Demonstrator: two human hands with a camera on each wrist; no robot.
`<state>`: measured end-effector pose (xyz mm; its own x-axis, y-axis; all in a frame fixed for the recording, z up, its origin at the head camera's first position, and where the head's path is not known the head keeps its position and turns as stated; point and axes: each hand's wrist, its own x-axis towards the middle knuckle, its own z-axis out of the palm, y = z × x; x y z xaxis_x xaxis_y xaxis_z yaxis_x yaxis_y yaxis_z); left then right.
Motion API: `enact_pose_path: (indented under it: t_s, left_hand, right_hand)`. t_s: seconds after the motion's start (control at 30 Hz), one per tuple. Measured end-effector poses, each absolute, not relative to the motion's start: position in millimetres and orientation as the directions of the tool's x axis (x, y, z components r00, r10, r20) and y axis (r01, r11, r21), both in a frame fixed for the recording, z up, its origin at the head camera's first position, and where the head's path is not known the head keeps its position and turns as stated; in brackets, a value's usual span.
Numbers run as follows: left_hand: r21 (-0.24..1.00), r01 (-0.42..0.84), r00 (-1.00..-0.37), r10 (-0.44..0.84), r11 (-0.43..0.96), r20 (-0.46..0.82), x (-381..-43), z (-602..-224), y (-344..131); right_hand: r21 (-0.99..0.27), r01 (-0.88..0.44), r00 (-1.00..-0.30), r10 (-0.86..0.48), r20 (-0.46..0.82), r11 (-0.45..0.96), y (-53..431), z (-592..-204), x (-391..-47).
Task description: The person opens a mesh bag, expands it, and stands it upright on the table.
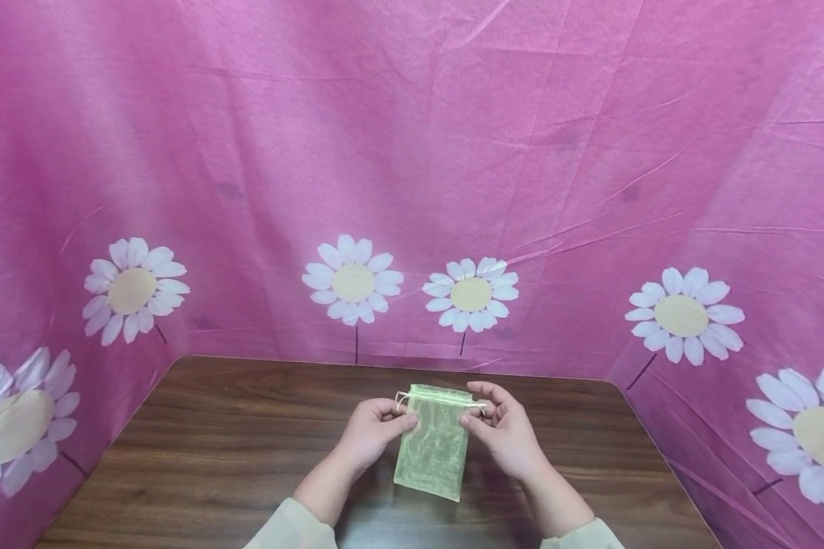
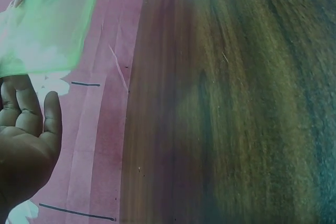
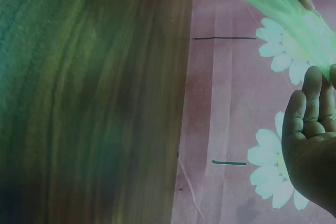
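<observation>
Between the two hands in the head view hangs a sheer light green drawstring pouch, held above the table with its gathered mouth at the top. The left hand pinches its left edge just under the drawstring, thumb in front. On the opposite edge, the right hand pinches near the cord, its index finger reaching out above. Pale cord loops stick out at both sides. In the left wrist view, the pouch spans above the left hand; the right wrist view shows it stretching over the right hand.
A dark brown wood-grain table lies beneath the hands. Pink cloth printed with white daisies stands around its back and both sides.
</observation>
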<state>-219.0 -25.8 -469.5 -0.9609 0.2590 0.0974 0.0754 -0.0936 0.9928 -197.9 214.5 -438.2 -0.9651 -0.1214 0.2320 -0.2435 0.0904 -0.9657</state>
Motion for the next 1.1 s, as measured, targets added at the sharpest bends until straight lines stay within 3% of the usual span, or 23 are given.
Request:
enact_pose_path:
  t_s: [0.4, 0.9, 1.1]
  left_hand:
    - [0.991, 0.100, -0.972, 0.205, -0.094, 0.117, -219.4, -467.8, -25.0]
    - [0.991, 0.129, -0.955, 0.263, -0.044, 0.136, -217.7, -473.3, -27.3]
    - [0.990, 0.129, -0.965, 0.225, -0.050, 0.137, -218.5, -470.4, -26.2]
  right_hand:
    - [-0.962, -0.270, -0.942, -0.214, 0.258, 0.028, 219.0, -449.5, -194.4]
    - [-0.976, -0.197, -0.978, -0.083, 0.190, 0.089, 217.0, -443.3, -189.7]
    - [-0.989, -0.117, -0.987, -0.124, 0.106, 0.085, 219.3, -443.7, -186.8]
